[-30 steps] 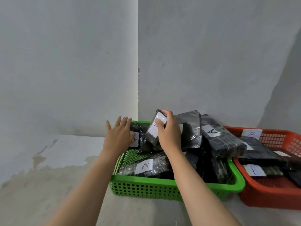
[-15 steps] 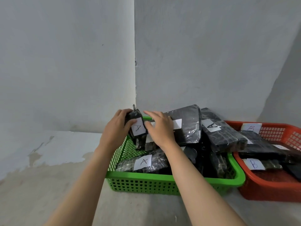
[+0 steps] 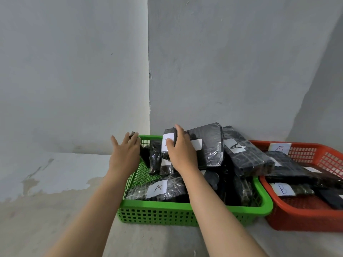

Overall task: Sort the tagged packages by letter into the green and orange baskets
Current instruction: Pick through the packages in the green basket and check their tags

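The green basket (image 3: 185, 205) is full of black plastic-wrapped packages with white tags marked A, one lying in front (image 3: 157, 189) and one leaning at the right (image 3: 241, 154). My right hand (image 3: 181, 153) grips an upright tagged package (image 3: 168, 140) at the back of the basket, thumb on its tag and fingers over its top edge. My left hand (image 3: 125, 154) is spread flat, its straight fingers touching a dark package (image 3: 145, 154) wedged at the basket's back left corner. The orange basket (image 3: 300, 219) on the right holds packages tagged B (image 3: 283, 189).
Both baskets stand on a pale concrete floor (image 3: 65, 219) in a corner of grey walls, the wall close behind them. A large black package (image 3: 207, 145) leans on the pile just right of my right hand. The orange basket touches the green one's right side.
My left hand has let the small A-tagged package down into the basket's back left corner and spread flat. My right hand has closed around an upright package beside it.
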